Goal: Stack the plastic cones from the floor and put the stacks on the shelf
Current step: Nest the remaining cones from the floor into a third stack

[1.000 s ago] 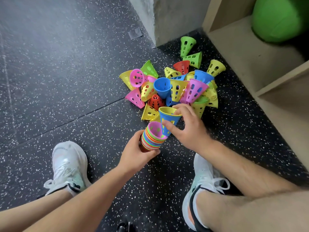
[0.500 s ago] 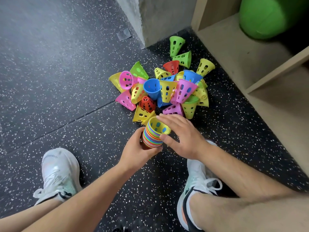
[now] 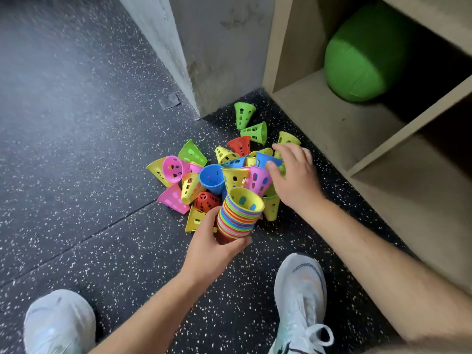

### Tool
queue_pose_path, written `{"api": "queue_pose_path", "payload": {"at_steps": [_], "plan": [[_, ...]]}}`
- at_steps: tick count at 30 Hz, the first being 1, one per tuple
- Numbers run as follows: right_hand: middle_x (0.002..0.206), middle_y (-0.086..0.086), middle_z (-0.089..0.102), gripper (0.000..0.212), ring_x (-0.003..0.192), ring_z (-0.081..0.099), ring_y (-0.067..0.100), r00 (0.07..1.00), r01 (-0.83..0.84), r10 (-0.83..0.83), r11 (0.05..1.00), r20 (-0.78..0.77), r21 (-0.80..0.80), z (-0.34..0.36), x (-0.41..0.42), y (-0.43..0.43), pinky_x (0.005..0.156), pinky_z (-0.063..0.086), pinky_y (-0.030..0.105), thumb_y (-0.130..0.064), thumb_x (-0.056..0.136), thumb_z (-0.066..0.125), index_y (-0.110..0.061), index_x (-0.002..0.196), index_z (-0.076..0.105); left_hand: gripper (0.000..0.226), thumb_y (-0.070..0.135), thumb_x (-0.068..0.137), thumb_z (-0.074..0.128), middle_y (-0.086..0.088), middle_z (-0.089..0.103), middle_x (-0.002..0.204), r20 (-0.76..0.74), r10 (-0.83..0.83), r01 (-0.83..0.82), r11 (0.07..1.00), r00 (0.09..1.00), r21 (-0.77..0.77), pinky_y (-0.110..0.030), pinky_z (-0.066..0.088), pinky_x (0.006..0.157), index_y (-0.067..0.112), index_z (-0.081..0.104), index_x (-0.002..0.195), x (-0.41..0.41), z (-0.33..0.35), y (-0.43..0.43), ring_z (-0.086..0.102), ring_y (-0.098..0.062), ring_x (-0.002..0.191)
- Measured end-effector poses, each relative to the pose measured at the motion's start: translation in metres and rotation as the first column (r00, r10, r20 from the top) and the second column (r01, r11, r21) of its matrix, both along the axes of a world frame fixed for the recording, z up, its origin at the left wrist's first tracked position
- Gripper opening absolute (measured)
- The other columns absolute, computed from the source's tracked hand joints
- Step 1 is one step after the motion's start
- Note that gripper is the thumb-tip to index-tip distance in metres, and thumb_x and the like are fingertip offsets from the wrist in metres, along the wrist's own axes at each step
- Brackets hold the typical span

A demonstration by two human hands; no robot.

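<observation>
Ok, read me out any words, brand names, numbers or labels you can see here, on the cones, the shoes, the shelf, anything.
No readable text anywhere.
Right shoe: dark side marking, a shape, no letters legible.
Grey patch on the floor: blank.
Cones, including the stack, the shelf and the green ball: no print visible.

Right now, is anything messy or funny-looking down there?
Yes. The loose cones lie in a jumbled heap on the floor, tipped every which way, beside the shelf. Only the stack in the left hand is tidy. The right hand reaches into the heap. Nothing looks broken.
</observation>
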State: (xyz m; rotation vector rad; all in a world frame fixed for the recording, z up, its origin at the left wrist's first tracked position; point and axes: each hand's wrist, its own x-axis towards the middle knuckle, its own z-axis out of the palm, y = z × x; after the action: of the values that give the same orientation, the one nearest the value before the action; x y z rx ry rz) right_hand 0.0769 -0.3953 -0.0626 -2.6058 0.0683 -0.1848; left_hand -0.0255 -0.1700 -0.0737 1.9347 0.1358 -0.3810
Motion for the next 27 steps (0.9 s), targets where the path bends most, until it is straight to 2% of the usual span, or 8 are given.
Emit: {"api": "queue_pose_path", "payload": {"at_steps": [3,7,10,15,18,21,23,27], "plan": [[0.131,0.001,0.059,0.033,0.122,0.045,0.024,0.991,-0.025,0.027,1.000,-0.130,0.015,0.000,0.012,-0.005,0.105,0.038,0.038,-0.031,0.099,0.053,-0.020,0.129,0.061,0.059,0.024,0.075,0.094,0.032,0.068,0.104,-0.002,-0.022,0.022,1.000,1.000,0.002,-0.007,0.044,0.078,0.046,0.056,0.115,0.013,0.005,-0.005,0.063,0.010,0.098],[0.117,-0.001,0.063,0.022,0.109,0.054,0.024,0.987,-0.016,0.033,0.994,-0.159,0.110,-0.004,0.015,-0.010,0.092,0.045,0.035,-0.028,0.099,0.056,-0.021,0.118,0.066,0.059,0.026,0.073,0.094,0.035,0.066,0.106,-0.004,-0.021,0.021,1.000,1.000,-0.008,-0.017,0.050,0.083,0.047,0.057,0.114,0.023,0.005,-0.008,0.063,0.009,0.100],[0.112,-0.002,0.065,0.018,0.105,0.055,0.024,0.995,-0.025,0.038,0.990,-0.087,0.138,-0.004,0.013,-0.014,0.088,0.043,0.031,-0.026,0.098,0.059,-0.017,0.111,0.069,0.059,0.028,0.074,0.094,0.038,0.064,0.106,-0.003,-0.025,0.025,1.000,1.000,-0.018,-0.013,0.047,0.081,0.049,0.056,0.114,0.024,0.004,-0.008,0.062,0.012,0.100],[0.104,0.000,0.067,0.014,0.099,0.057,0.026,0.991,-0.056,0.042,0.992,0.128,0.110,0.007,0.001,-0.017,0.088,0.048,0.037,-0.020,0.097,0.060,-0.014,0.104,0.071,0.061,0.027,0.073,0.096,0.033,0.068,0.109,-0.009,-0.026,0.026,0.999,1.000,-0.023,-0.022,0.051,0.088,0.045,0.058,0.117,0.024,0.001,-0.008,0.064,0.008,0.102],[0.105,0.003,0.066,0.015,0.098,0.060,0.025,0.963,-0.042,-0.005,0.984,0.268,0.171,0.019,-0.012,-0.015,0.089,0.050,0.036,-0.018,0.098,0.060,-0.009,0.105,0.071,0.060,0.024,0.073,0.095,0.032,0.069,0.107,-0.005,-0.047,0.047,0.999,0.999,-0.021,-0.013,0.050,0.083,0.045,0.058,0.115,0.020,0.003,-0.007,0.065,0.008,0.099],[0.109,0.005,0.066,0.018,0.101,0.062,0.017,0.949,-0.038,-0.051,0.961,0.310,0.275,0.032,-0.032,-0.005,0.091,0.050,0.028,-0.017,0.100,0.059,-0.006,0.109,0.071,0.061,0.021,0.073,0.095,0.030,0.070,0.104,-0.004,-0.035,0.035,0.999,0.999,-0.033,-0.006,0.046,0.077,0.044,0.058,0.115,0.015,0.002,-0.003,0.065,0.009,0.096],[0.110,0.006,0.066,0.017,0.103,0.062,0.015,0.944,-0.108,0.011,0.954,0.330,0.278,0.036,-0.047,0.004,0.094,0.048,0.024,-0.011,0.099,0.061,-0.005,0.110,0.071,0.062,0.026,0.072,0.096,0.028,0.070,0.106,-0.005,-0.019,0.019,0.999,1.000,-0.031,-0.009,0.046,0.079,0.044,0.058,0.118,0.011,0.001,0.000,0.065,0.007,0.099],[0.116,0.008,0.065,0.020,0.110,0.063,0.020,0.925,-0.338,0.264,0.899,0.271,0.278,0.029,-0.072,0.021,0.099,0.049,0.033,-0.012,0.098,0.061,-0.007,0.113,0.073,0.066,0.029,0.071,0.097,0.031,0.067,0.111,0.016,0.004,-0.003,1.000,1.000,-0.017,-0.030,0.052,0.094,0.040,0.059,0.124,0.004,-0.002,0.007,0.065,0.001,0.105]]}}
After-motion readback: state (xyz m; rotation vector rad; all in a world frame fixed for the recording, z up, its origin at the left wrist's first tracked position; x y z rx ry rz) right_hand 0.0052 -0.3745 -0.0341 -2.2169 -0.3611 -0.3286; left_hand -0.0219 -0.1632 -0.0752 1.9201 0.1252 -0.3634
